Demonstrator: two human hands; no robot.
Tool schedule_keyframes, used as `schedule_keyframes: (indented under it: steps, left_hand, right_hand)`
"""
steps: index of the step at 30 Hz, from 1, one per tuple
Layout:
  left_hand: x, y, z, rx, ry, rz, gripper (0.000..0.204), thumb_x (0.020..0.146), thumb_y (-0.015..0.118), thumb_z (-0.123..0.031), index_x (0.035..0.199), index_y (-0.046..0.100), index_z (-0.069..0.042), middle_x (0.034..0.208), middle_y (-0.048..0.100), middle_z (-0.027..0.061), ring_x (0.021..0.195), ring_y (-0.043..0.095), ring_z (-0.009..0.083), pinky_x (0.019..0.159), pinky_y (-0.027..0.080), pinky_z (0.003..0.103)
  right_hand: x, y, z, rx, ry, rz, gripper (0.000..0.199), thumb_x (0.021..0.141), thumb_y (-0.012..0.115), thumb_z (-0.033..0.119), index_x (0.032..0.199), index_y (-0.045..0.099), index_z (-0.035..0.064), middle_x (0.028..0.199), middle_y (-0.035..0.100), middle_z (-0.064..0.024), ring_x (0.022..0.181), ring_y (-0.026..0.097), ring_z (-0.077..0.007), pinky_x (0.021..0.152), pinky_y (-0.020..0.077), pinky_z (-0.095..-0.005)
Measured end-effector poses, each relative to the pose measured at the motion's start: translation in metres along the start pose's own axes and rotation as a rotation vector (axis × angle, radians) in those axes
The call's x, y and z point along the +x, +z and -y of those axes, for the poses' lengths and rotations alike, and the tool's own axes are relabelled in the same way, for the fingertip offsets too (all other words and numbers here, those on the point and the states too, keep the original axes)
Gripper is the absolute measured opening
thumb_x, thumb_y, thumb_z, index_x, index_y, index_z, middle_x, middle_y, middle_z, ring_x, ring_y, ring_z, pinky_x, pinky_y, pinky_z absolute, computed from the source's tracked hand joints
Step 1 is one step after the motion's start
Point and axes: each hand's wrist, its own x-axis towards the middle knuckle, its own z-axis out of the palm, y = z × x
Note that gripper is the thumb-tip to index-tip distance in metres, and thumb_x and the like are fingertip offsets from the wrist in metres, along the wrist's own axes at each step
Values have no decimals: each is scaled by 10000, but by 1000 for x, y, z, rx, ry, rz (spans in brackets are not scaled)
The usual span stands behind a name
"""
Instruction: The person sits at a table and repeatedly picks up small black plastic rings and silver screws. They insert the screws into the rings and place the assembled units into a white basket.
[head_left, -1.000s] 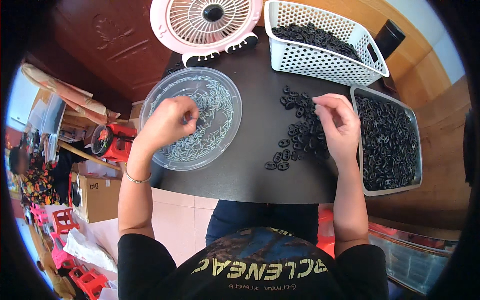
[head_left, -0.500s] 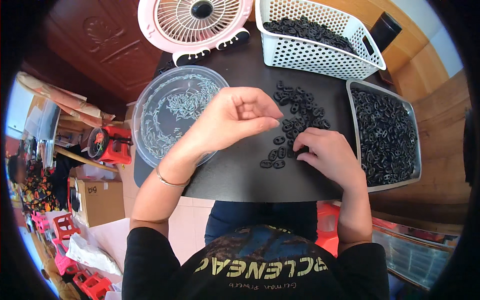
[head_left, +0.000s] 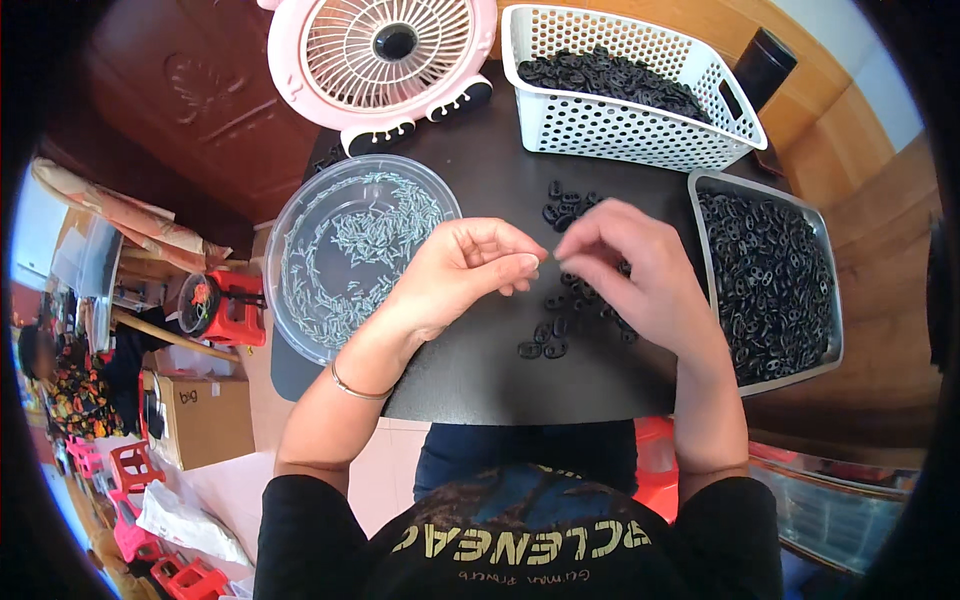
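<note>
My left hand [head_left: 472, 272] is raised over the table, thumb and forefinger pinched together. Whatever sits in that pinch is too small to make out. Close to its fingertips my right hand [head_left: 635, 270] is bent, its thumb and fingers drawn together and a little blurred; I cannot make out what they hold. Beneath and around the right hand lie small black oval pieces with two holes [head_left: 543, 332], partly hidden by it. Left of my left hand stands a clear round plastic tub [head_left: 283, 225] with many small silver metal pins or screws [head_left: 375, 235] inside.
A grey tray [head_left: 706, 262] full of black oval pieces stands at the right. Behind are a white perforated basket [head_left: 640, 140] holding more black parts, a pink fan [head_left: 288, 62] and a black cylinder [head_left: 765, 66]. The dark table's [head_left: 470, 385] near edge curves before me.
My right hand has lifted from the loose black pieces and moved up and left to my left hand's fingertips. The left hand keeps its pinch. The whole view has shifted slightly.
</note>
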Motion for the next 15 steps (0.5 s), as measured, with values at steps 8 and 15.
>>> schedule_keyframes:
  steps: [8, 15]
  left_hand:
    - [2, -1, 5, -178, 16, -109, 109, 825, 592, -80, 904, 608, -7, 763, 611, 38, 684, 564, 68, 607, 455, 171]
    - [4, -5, 12, -245, 68, -155, 131, 808, 593, -37, 936, 563, -33, 809, 603, 22, 726, 563, 69, 642, 443, 178]
  right_hand:
    - [8, 31, -22, 636, 208, -165, 132, 824, 545, 12, 954, 557, -7, 857, 577, -32, 769, 574, -83, 702, 469, -214]
    - [4, 40, -26, 638, 219, -170, 152, 813, 553, -16, 964, 546, 2, 863, 570, -25, 788, 557, -65, 710, 454, -201]
